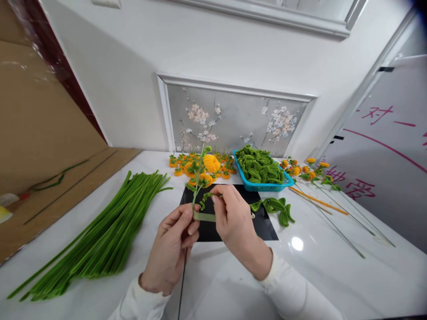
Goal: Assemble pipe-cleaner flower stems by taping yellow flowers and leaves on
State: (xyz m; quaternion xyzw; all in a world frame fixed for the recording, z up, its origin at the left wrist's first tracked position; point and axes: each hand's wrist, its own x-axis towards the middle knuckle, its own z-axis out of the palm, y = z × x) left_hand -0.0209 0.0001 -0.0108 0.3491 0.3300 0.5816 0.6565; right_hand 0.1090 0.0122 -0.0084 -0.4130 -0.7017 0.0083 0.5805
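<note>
Pinching flower stem (195, 195) in left hand (175, 246) at left edge of black mat (265, 231), curled sprig (207, 196) in right hand (233, 218), with pale tape (205, 217) between. Facing orange flowers (179, 171) and blue basket (265, 187) behind mat, green stems (110, 231) left, loose leaves (275, 205) right.

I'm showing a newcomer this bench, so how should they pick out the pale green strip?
On the white table, start at the black sheet near the middle. Seen against it, between the left hand and the right hand, the pale green strip runs nearly level. It looks flat and smooth, unlike the fuzzy, darker green leaf just above it.
</note>
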